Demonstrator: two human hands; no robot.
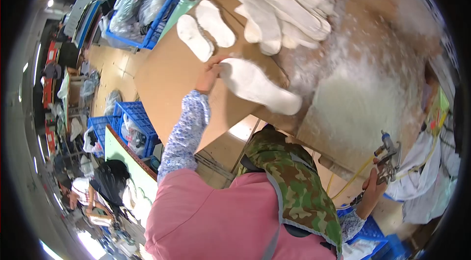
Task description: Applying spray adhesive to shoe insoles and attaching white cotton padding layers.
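Note:
A white insole [255, 83] is pinched at one end by my left hand [210, 77], which holds it over the brown board [167, 83]. The insole's far end points to the right and looks slightly blurred. My right hand [374, 185] is wrapped round a metal spray gun [389, 157] at the lower right, with a yellow hose [354, 177] beside it. Two white insoles [206, 29] lie side by side just beyond my left hand. Farther back, a loose pile of white insoles [289, 9] rests on the board.
White residue coats the table's right part [358, 103]. A blue crate [152, 34] with plastic-wrapped goods stands at the far left, and more blue crates [135, 117] sit lower left. White cloth [417, 176] hangs at the right. Another person [81, 193] is at the left.

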